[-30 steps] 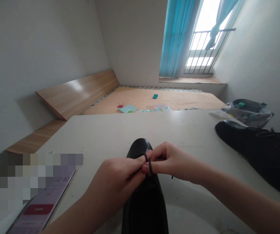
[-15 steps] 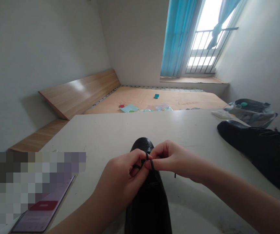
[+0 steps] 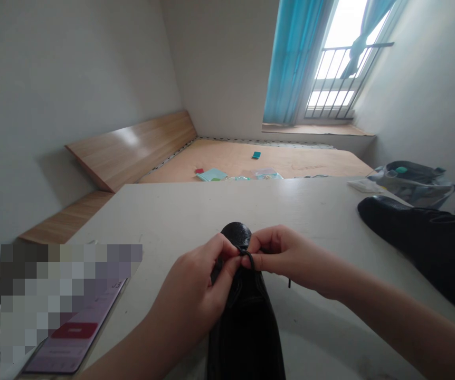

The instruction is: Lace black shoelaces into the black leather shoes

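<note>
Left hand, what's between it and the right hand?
In the head view, a black lace runs between the left hand and right hand, above the toe of a black shoe.

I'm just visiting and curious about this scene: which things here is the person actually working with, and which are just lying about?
In use: left hand, right hand, black leather shoe, dark lace.

Lying about: second black shoe, phone, plastic bag.
</note>
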Demonstrator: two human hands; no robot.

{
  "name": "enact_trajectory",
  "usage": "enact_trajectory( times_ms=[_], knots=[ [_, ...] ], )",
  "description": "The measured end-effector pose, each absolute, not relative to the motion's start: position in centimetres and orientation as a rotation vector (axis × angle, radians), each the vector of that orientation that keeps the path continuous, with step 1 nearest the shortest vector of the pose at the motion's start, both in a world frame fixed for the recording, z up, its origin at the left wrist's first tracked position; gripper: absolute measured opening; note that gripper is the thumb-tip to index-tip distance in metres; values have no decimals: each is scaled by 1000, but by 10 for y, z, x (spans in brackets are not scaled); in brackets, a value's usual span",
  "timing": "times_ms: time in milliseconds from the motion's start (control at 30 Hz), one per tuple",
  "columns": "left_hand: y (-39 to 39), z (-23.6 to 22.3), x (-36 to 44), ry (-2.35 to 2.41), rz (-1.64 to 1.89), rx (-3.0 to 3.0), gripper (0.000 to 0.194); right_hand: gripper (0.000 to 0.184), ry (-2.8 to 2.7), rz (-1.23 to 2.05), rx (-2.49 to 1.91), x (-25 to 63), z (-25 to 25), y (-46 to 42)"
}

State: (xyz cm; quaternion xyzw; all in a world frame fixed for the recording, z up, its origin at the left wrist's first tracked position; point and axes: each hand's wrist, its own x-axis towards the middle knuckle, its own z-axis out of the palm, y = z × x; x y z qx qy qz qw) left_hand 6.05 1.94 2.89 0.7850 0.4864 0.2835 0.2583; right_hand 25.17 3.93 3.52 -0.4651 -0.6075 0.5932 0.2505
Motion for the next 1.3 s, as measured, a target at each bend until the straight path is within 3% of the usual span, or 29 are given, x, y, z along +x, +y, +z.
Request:
enact_trajectory(
  times_ms=[100,300,433,1033,1167,1300],
  knots=[
    [22,28,56,1332,757,2107,14,24,-1822,1413,-1217,252,39,38],
    [25,30,40,1346,645,2098,14,20,-2563,492,-1176,259,59,30],
    [27,31,28,1374,528,2134,14,13,-2710,221,-1154,267,63,24],
    [29,27,12,1427,303,2289,18,19,-2725,280,-1192,285,66,24],
    [25,28,14,1349,511,2458,11,21,-2646,425,-1253,284,66,24],
    [16,34,19,1182,868,2658,12,15,-2486,318,-1229,276,64,20]
  ],
)
